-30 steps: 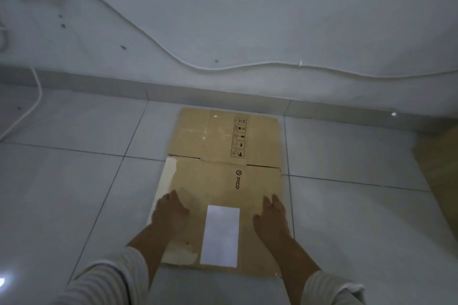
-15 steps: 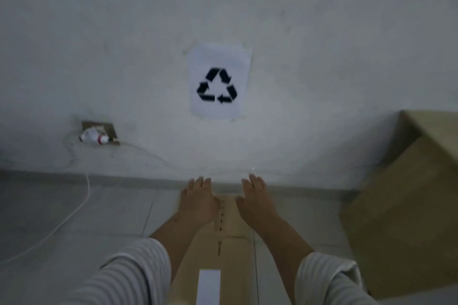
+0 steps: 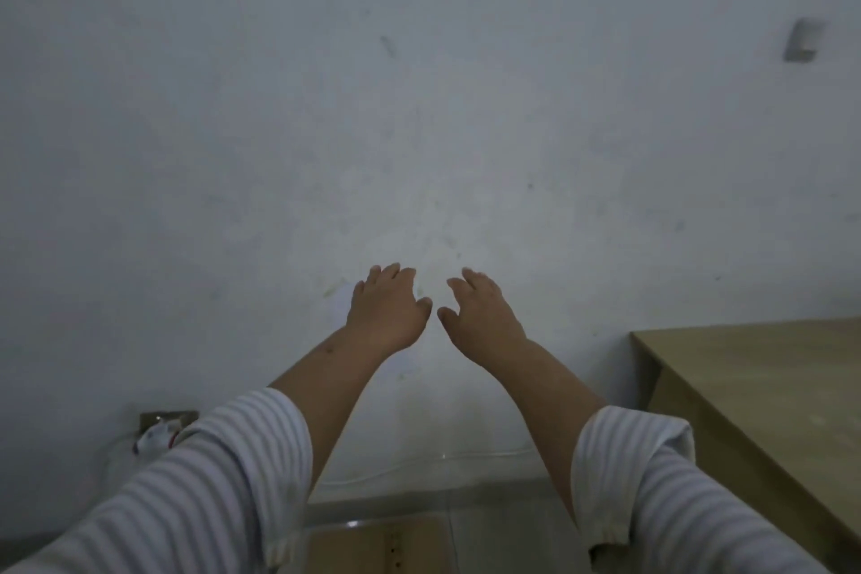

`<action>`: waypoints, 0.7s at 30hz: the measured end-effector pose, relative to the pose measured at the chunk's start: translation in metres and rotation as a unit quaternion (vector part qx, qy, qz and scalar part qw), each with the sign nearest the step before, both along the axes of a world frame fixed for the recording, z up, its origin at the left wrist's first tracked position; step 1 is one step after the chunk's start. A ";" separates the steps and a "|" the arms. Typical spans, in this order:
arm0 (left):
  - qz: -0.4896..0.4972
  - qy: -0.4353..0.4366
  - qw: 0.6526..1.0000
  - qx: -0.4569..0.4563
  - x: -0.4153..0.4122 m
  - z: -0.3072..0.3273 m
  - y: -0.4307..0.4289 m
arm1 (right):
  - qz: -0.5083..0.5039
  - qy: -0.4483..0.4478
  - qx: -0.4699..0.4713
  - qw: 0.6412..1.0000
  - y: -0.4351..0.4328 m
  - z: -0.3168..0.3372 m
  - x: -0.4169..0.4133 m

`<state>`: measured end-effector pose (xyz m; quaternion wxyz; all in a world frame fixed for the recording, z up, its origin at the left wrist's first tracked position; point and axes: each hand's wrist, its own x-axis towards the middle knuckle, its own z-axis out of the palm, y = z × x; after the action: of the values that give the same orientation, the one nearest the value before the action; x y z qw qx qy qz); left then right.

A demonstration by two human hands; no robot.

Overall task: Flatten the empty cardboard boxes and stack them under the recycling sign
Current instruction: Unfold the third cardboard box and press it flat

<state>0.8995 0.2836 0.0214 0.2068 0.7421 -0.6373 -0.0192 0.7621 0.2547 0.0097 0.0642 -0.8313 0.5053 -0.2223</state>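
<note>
My left hand (image 3: 389, 310) and my right hand (image 3: 482, 312) are raised side by side in front of the white wall, fingers apart, holding nothing. They cover most of the paper recycling sign (image 3: 342, 294), of which only a pale edge shows left of my left hand. The flattened brown cardboard box (image 3: 372, 548) lies on the floor at the bottom of the view, between my striped sleeves. An unflattened cardboard box (image 3: 764, 405) stands at the right against the wall.
A wall socket with a white plug (image 3: 160, 431) sits low on the left, and a white cable (image 3: 419, 464) runs along the wall above the skirting. A small grey plate (image 3: 802, 40) is fixed high on the wall at right.
My hands have lifted off the flattened box and risen up in front of the wall. The view has tilted upward, so the box has dropped to the bottom edge and the sign is now behind my hands.
</note>
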 end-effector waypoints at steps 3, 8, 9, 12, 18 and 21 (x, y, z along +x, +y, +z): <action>-0.030 -0.017 0.999 -0.010 -0.011 0.009 0.005 | -0.022 -0.012 0.000 1.000 0.008 0.002 -0.012; -0.063 -0.025 0.998 -0.004 -0.045 0.014 0.001 | -0.055 -0.031 0.002 0.998 0.009 0.008 -0.055; -0.069 -0.025 0.997 -0.004 -0.056 0.015 -0.002 | -0.061 -0.034 -0.001 0.998 0.006 0.010 -0.068; -0.084 -0.031 0.996 -0.009 -0.099 0.017 -0.010 | -0.076 -0.036 -0.016 0.996 -0.002 0.012 -0.115; -0.095 -0.004 0.995 -0.019 -0.225 0.019 -0.026 | -0.089 -0.009 -0.026 0.996 -0.013 0.012 -0.248; -0.091 0.007 0.996 -0.009 -0.295 0.016 -0.034 | -0.084 0.026 -0.010 0.996 -0.014 0.008 -0.323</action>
<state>0.6044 0.2500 0.0372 0.2148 0.6789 -0.7011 -0.0374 0.4387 0.2403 0.0177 0.0233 -0.7921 0.5726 -0.2101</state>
